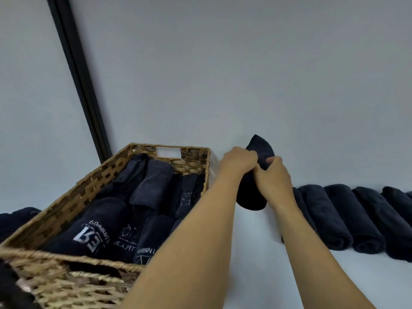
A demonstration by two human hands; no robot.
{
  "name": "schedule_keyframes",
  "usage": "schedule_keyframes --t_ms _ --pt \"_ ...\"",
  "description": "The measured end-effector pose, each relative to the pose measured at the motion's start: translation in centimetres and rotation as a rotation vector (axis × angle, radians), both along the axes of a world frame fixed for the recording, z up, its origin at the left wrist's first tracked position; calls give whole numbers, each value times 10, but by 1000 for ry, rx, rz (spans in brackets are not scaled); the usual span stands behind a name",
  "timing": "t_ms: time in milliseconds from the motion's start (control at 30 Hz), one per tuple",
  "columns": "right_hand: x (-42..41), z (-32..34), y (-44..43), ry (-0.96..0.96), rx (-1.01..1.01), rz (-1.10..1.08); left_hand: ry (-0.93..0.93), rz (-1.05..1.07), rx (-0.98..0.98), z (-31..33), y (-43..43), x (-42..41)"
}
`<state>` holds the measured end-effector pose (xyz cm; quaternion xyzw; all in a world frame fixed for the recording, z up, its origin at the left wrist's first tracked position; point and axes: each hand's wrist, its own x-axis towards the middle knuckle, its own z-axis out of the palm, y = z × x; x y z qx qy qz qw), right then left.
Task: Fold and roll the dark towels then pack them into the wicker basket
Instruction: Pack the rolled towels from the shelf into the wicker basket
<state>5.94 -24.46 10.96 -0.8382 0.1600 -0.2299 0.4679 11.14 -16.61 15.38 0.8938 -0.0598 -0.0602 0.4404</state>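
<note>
A rolled dark towel is gripped by both hands just right of the wicker basket. My left hand clasps its middle from the left, and my right hand clasps it from the right; the roll's two ends stick out above and below the hands. The basket holds several rolled dark towels, some showing white printed lettering. To the right, a row of rolled dark towels lies side by side on the pale surface.
A black vertical strip runs down the pale wall behind the basket. More dark cloth lies left of the basket. The basket's near rim fills the lower left.
</note>
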Motion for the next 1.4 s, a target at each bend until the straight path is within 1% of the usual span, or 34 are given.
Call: schedule_keyframes --t_ms 133,233,333,433,533,633,700,767,833,867,933,1000,1033,1067,1100,1133,1167,1267,1333,1400 --pt "13 56 44 -224 88 123 -113 -31 37 83 60 -4" --pt "30 74 85 -220 100 268 -103 36 46 103 114 -9" --pt "52 63 121 -106 20 397 -23 124 74 78 158 1" --pt "80 33 145 97 -127 454 95 156 0 31 180 23" --pt "96 12 150 297 -294 460 167 178 -102 -13 184 40" --pt "102 4 149 472 -445 447 212 136 -90 -42 181 53" --pt "107 4 151 524 -564 475 222 137 -89 -51 182 62" --pt "109 6 155 507 -693 513 185 156 -61 -55 183 71" --pt "111 7 158 503 -824 548 116 177 51 -57 184 76" --pt "108 7 158 512 -867 565 87 184 148 -56 184 74" --pt "109 6 160 564 -849 562 -11 191 383 -54 182 67" --pt "111 4 161 604 -797 541 -192 203 635 -56 178 63" --pt "111 4 162 588 -792 522 -312 188 762 -57 176 62" --pt "112 4 163 566 -822 500 -416 147 854 -59 176 63" --pt "113 2 162 549 -873 495 -477 81 898 -60 176 65" --pt "115 1 161 543 -931 519 -474 12 918 -60 178 67" --pt "118 0 159 549 -974 568 -431 -41 938 -60 180 69" --pt "130 -4 156 612 -1063 646 -299 -124 1043 -61 188 70" --pt "132 -2 156 564 -1125 610 -253 -164 1105 -63 188 66" --pt "133 -1 157 440 -1192 560 -252 -196 1149 -63 186 61"
